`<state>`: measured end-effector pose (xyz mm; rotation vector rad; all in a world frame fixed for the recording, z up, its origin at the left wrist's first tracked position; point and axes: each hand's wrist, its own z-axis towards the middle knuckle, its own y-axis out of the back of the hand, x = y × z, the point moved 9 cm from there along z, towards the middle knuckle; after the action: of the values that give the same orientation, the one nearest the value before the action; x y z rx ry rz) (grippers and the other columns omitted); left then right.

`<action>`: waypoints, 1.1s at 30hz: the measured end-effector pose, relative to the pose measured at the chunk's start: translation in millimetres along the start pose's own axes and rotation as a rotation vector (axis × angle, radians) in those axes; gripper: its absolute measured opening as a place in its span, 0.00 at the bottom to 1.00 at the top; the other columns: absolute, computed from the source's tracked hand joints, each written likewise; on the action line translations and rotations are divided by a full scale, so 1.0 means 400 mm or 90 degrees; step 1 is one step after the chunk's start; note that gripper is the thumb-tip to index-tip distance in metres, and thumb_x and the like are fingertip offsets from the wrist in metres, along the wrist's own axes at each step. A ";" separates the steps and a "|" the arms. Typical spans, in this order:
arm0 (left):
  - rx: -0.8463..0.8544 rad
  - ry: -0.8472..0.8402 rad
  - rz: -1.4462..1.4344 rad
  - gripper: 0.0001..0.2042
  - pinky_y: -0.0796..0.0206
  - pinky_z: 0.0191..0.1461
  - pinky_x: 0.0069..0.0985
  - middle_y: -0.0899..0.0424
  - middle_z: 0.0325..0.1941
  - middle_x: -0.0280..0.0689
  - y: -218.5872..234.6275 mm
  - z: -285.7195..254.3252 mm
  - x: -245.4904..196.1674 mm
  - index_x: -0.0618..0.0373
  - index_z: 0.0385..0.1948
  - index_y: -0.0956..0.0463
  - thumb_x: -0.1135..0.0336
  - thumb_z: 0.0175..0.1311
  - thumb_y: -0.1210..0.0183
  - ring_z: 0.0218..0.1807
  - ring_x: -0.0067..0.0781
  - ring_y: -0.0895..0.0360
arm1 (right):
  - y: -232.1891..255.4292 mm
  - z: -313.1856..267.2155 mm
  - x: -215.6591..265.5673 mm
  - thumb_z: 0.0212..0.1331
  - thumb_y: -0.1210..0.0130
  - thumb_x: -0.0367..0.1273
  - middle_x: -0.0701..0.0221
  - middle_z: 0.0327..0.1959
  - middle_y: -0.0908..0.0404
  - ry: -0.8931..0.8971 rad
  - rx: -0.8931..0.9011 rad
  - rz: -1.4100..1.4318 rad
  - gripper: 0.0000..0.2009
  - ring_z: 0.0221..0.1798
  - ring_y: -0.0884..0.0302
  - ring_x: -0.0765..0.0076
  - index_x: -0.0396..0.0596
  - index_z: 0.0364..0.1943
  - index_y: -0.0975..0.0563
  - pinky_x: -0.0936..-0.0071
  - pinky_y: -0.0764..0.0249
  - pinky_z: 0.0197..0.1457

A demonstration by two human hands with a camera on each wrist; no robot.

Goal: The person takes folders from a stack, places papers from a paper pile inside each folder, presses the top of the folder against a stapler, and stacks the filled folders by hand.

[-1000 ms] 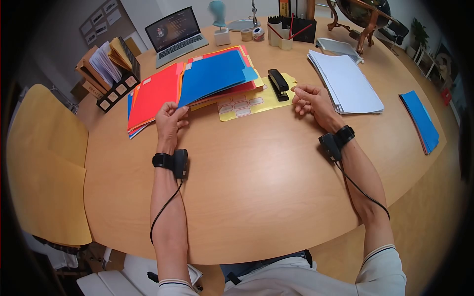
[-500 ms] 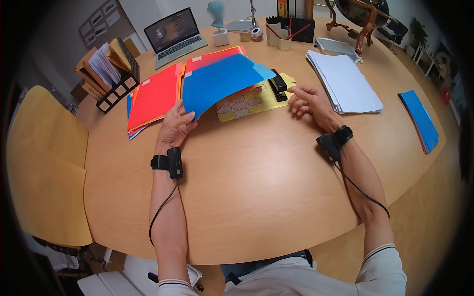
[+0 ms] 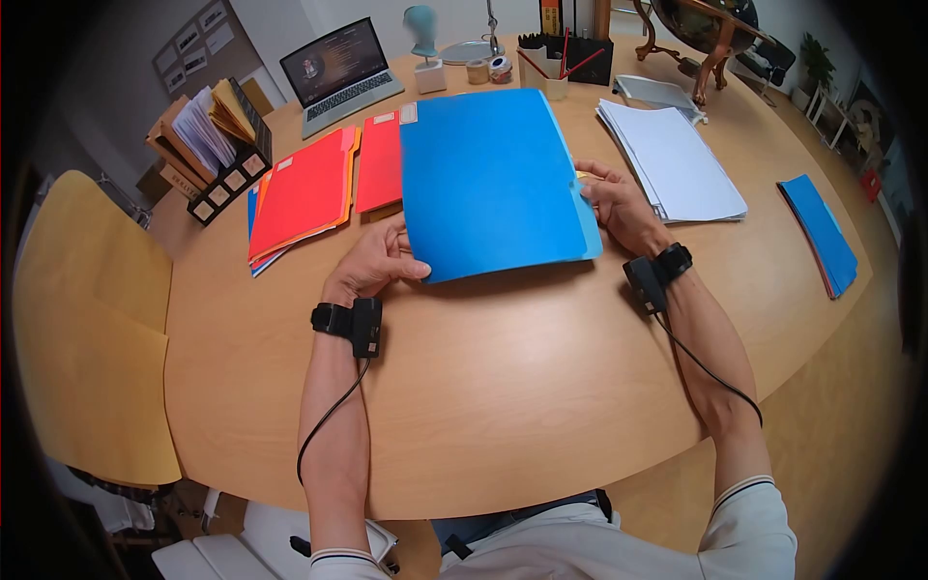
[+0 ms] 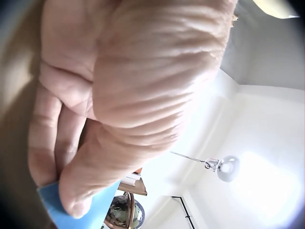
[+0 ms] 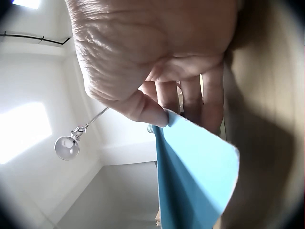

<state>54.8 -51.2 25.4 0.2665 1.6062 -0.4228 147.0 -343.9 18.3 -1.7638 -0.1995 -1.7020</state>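
Left hand [image 3: 372, 263] and right hand [image 3: 623, 210] pinch a blue file folder [image 3: 495, 184] by corner and tabbed edge above the counter [image 3: 483, 396]

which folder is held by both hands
The blue folder in the middle, gripped by the left hand at its near left corner and the right hand at its right edge. The red folders and far-right blue pile lie on the table.

Left hand [image 4: 124, 90]: thumb and fingers pinch a blue sheet [image 4: 101, 202];
Globe [image 4: 123, 209]: beyond the sheet's edge;
Lamp [image 4: 228, 168]: round head, thin arm
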 end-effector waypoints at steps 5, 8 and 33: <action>0.117 0.109 0.075 0.34 0.18 0.44 0.22 0.12 0.45 0.40 -0.047 -0.003 0.037 0.66 0.61 0.29 0.84 0.47 0.27 0.40 0.24 0.14 | 0.022 -0.015 0.013 0.64 0.40 0.28 0.79 0.32 0.20 0.038 -0.084 0.011 0.09 0.26 0.27 0.88 0.43 0.45 0.23 0.87 0.30 0.27; 0.187 0.116 0.026 0.28 0.18 0.41 0.22 0.12 0.41 0.39 -0.088 -0.010 0.034 0.67 0.59 0.27 0.78 0.54 0.28 0.37 0.25 0.14 | 0.038 -0.015 0.000 0.62 0.38 0.29 0.81 0.24 0.24 0.018 -0.100 -0.020 0.05 0.22 0.30 0.87 0.47 0.36 0.24 0.85 0.34 0.23; -0.284 -0.237 0.345 0.13 0.30 0.50 0.22 0.16 0.36 0.30 0.044 0.040 -0.042 0.61 0.40 0.18 0.60 0.78 0.45 0.41 0.17 0.23 | -0.148 -0.025 -0.062 0.65 0.37 0.33 0.77 0.25 0.17 -0.098 0.027 -0.213 0.10 0.22 0.29 0.89 0.37 0.34 0.13 0.85 0.33 0.25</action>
<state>78.1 -40.7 39.4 0.2514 1.1613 0.2909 103.5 -295.9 15.5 -1.9112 -0.6245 -1.7703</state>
